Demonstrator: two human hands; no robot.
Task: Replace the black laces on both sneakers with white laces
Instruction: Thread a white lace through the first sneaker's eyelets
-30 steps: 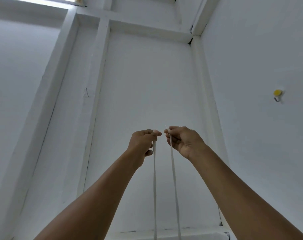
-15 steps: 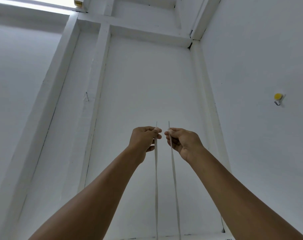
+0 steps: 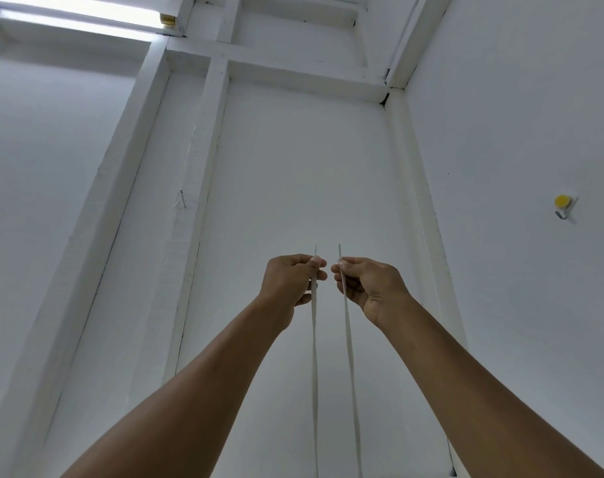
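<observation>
Both arms are raised in front of a white wall, and each hand holds one end of a white lace (image 3: 314, 357). The left hand (image 3: 288, 282) pinches its strand between thumb and curled fingers (image 3: 316, 262), with the stiff tip (image 3: 316, 250) poking up just above the grip. The right hand (image 3: 369, 288) does the same on the other strand (image 3: 349, 346), its fingers (image 3: 343, 264) clamped on the lace and its tip (image 3: 339, 250) standing at about the same height. The two hands are just beside each other, not touching.

From each grip the lace runs straight down, its long axis near vertical, the two strands close to parallel and a little apart, and both leave the bottom edge of the view. Neither sneaker is in view, so which eyelets the lace passes through cannot be told. The level tips suggest the person is evening out the two halves. The next lacing work would lie below the hands, with each hand equally near its own strand.

A yellow wall hook (image 3: 562, 205) sits well off to the right, and a lit tube lamp (image 3: 79, 13) runs along the top left.
</observation>
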